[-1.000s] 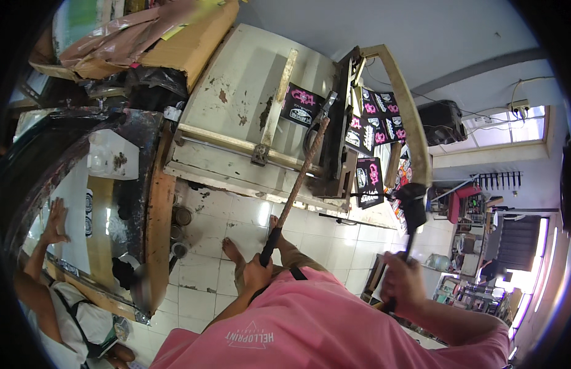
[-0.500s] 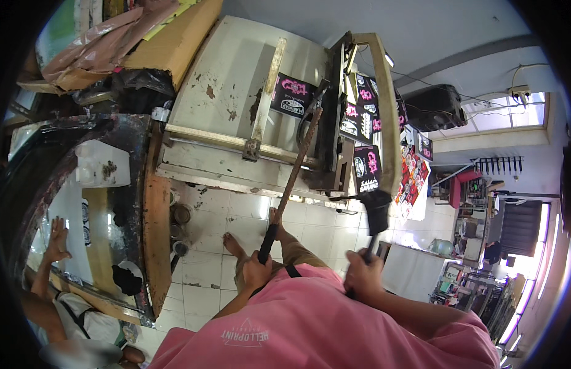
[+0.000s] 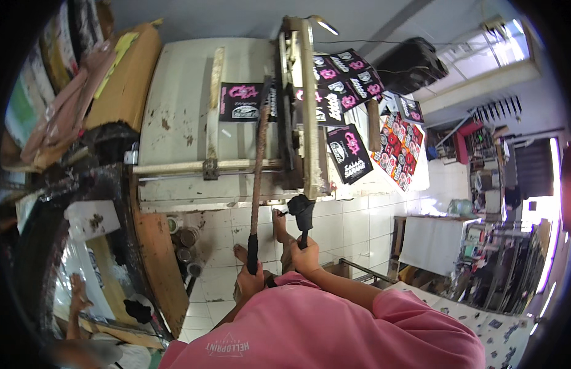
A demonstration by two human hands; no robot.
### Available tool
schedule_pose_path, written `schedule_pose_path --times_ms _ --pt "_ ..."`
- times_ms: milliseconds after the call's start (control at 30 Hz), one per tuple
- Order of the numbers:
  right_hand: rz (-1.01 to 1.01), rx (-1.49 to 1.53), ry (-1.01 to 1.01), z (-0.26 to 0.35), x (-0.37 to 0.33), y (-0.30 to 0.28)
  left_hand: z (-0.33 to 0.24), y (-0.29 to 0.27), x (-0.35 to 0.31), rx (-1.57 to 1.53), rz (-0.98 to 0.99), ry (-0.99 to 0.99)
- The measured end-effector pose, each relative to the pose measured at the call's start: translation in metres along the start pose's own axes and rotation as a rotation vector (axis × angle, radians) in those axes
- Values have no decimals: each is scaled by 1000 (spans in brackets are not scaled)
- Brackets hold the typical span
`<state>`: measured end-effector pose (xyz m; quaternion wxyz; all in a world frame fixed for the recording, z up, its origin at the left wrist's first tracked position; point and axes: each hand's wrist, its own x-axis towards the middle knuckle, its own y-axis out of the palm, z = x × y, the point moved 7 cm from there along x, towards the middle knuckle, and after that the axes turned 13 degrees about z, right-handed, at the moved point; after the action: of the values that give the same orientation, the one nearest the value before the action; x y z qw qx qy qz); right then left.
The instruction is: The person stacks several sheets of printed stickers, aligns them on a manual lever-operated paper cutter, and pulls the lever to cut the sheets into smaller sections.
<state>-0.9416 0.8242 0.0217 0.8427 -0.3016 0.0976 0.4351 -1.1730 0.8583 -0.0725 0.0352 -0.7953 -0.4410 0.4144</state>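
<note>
The long lever (image 3: 256, 184) stands left of the handled tool (image 3: 302, 215), both before the press table (image 3: 175, 117).

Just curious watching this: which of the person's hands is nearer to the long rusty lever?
Left. The left hand grips the black lower end of the long rusty lever. The right hand sits apart to its right, holding a black tool.

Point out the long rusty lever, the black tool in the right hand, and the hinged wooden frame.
long rusty lever (image 3: 258, 166), head view, mid-shaft.
black tool (image 3: 301, 208), head view, its head.
hinged wooden frame (image 3: 308, 111), head view, its raised side rail.
</note>
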Motion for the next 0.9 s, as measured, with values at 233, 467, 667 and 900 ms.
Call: schedule_pose_path --times_ms 233,467,667,900 --pt "-33 -19 -103 3 0 -5 -6 -1 4 -17 -70 70" --pt "-9 -5 -65 -8 -2 -2 7 3 -1 15 -163 123" --pt "34 7 -88 -8 0 -3 10 6 3 -19 -98 113" --pt "-18 7 -311 -30 13 7 -8 -3 -5 -34 -75 105"
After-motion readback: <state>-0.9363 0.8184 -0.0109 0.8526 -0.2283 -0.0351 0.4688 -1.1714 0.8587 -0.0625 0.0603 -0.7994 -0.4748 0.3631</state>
